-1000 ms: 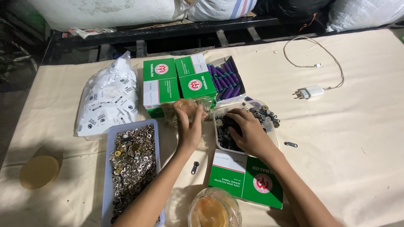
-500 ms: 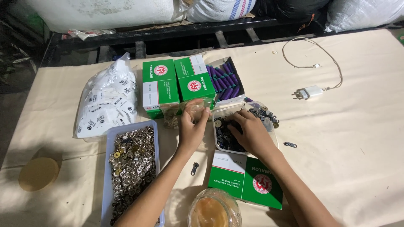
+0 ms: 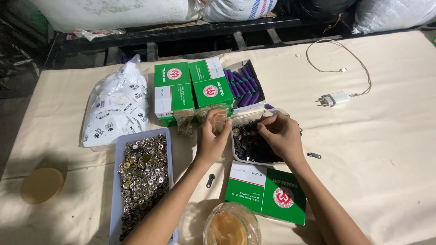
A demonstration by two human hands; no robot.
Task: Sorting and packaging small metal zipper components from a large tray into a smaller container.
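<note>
My left hand holds a small clear plastic bag at the left rim of a clear tray filled with dark metal zipper pulls. My right hand is over that tray with its fingers pinched together among the dark pulls; what it pinches is too small to tell. A single dark pull lies on the cloth below my left wrist, another pull to the right of my right hand.
Two green boxes and an open box of purple thread spools stand behind the tray. A green box lies in front. A tray of silver snap buttons, a bag of white labels, a jar and a white charger surround them.
My left hand has lifted from the cloth and now holds the small clear bag up at the tray's rim. My right hand stays over the dark pulls, shifted slightly right.
</note>
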